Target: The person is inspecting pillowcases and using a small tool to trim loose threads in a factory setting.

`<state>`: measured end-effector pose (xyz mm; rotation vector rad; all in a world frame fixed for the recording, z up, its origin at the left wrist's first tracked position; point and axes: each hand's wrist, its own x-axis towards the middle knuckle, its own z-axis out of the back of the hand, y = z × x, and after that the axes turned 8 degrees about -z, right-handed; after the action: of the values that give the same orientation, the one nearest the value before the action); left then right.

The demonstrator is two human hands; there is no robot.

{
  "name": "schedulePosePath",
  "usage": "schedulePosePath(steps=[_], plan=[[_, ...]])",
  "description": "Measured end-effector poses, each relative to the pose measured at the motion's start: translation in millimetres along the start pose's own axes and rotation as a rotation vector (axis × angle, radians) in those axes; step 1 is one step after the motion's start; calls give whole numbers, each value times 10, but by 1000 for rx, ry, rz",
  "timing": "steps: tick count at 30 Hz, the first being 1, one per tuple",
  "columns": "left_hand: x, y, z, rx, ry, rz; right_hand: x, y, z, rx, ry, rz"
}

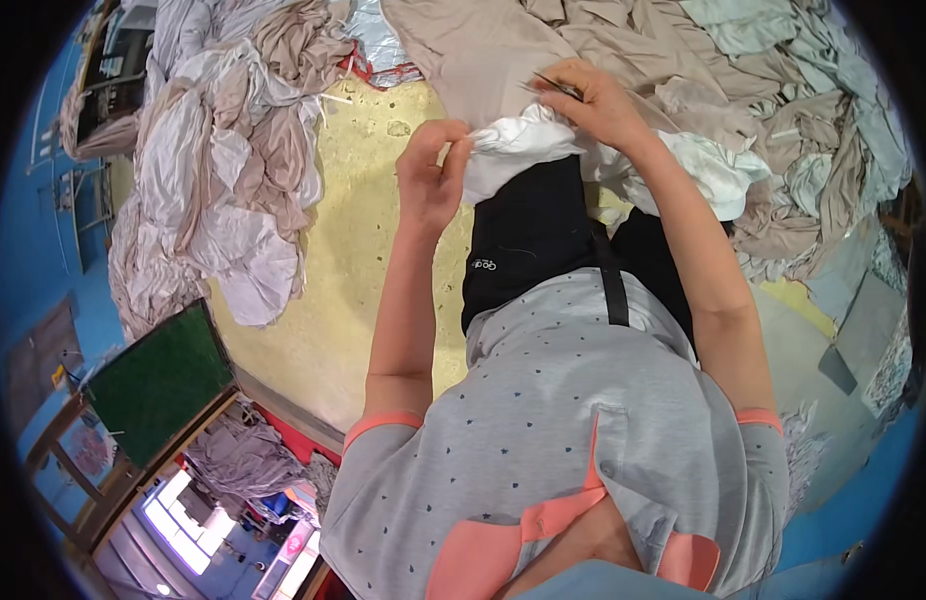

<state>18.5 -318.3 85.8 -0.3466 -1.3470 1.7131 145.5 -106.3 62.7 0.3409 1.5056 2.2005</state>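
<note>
Heaped beige and white garments [218, 170] on yellow floor [353, 260] (green board [158, 385] nearby)

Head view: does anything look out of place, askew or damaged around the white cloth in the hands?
Nothing looks damaged. The left hand pinches the white cloth and the right hand works at it with a small dark tool. Heaps of beige and white fabric lie loose across the yellow floor, untidy but not spilled.

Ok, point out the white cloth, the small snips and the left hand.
white cloth [518, 140], head view, on the bunched fold between both hands.
small snips [558, 84], head view, on the dark blades.
left hand [431, 178], head view, on its back.
</note>
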Motion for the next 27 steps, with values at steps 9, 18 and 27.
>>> schedulePosePath(steps=[9, 18, 27], plan=[[-71, 65, 295, -32, -21, 125, -260, -218, 103, 15, 115, -189], [-109, 178, 323, -296, 56, 231, -247, -69, 659, 41, 119, -175], [-154, 467, 207, -278, 110, 481, -195, -373, 271, -12, -142, -115]])
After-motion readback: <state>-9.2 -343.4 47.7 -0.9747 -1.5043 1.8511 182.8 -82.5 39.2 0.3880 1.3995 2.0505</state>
